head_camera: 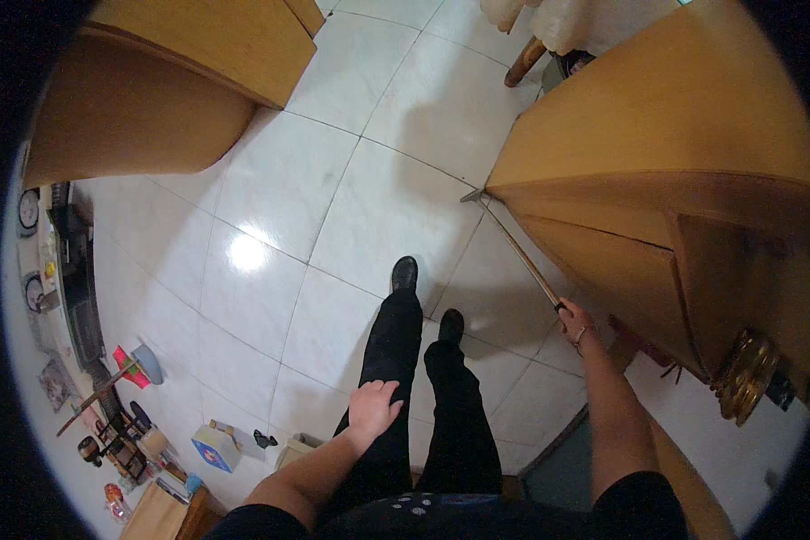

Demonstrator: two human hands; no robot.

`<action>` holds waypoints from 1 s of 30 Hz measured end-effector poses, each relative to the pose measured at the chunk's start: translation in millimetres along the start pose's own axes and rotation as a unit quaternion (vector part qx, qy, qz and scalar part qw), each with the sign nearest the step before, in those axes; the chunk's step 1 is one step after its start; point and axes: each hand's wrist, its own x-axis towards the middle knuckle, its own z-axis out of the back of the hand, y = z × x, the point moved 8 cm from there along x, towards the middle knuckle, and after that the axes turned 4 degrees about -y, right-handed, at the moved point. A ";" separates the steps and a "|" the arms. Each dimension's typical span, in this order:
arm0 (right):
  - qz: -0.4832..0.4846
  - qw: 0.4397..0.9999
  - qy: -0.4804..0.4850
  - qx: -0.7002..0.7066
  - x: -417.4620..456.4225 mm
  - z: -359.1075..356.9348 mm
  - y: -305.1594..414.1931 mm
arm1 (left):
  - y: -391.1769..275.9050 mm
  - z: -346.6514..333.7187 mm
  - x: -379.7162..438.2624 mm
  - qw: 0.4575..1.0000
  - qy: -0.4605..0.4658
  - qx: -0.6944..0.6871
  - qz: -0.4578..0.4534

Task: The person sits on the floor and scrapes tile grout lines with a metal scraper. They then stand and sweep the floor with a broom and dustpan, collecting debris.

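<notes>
Gripped in my right hand [576,320] is the dark end of a long, thin metal-handled tool [520,253]. It slants away across the floor, and its small flat head [472,196] is at the bottom corner of a wooden cabinet [607,121]. Whether the head touches the cabinet cannot be told. My left hand [376,407] appears over my left thigh with nothing visible in it, fingers loosely bent and thumb apart. Below both hands are black trousers and two dark shoes [405,275] on pale floor tiles [337,223].
Another wooden furniture piece [209,61] stands at the upper left. A wooden leg [524,62] rises beyond the cabinet. Along the left are a dustpan-like grey object [148,364], a box with a printed front [216,447] and a small black item [264,439]. Gold-coloured objects [746,378] sit at right.
</notes>
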 end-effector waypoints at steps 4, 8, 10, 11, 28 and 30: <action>0.013 0.999 0.014 0.043 -2.4 -42.4 -14.7 | -1.7 1.4 -5.0 1.000 -0.002 0.005 0.001; -0.082 0.978 0.027 0.188 -57.1 -121.5 39.9 | -7.6 -1.1 1.2 1.000 0.005 0.019 0.020; -0.139 0.919 0.049 0.365 -79.7 -170.3 59.5 | -11.6 -2.7 9.1 0.995 -0.005 -0.085 0.060; -0.171 0.874 0.071 0.449 -81.6 -196.9 64.0 | -12.8 -4.8 18.3 0.988 -0.007 -0.137 0.074; 0.133 0.982 -0.005 0.131 -1.6 -222.2 199.9 | 26.5 -26.2 163.9 0.633 0.219 -0.651 0.358; 0.150 0.986 -0.074 -0.018 12.8 -206.6 220.0 | 29.9 -29.2 160.4 0.601 0.228 -0.675 0.363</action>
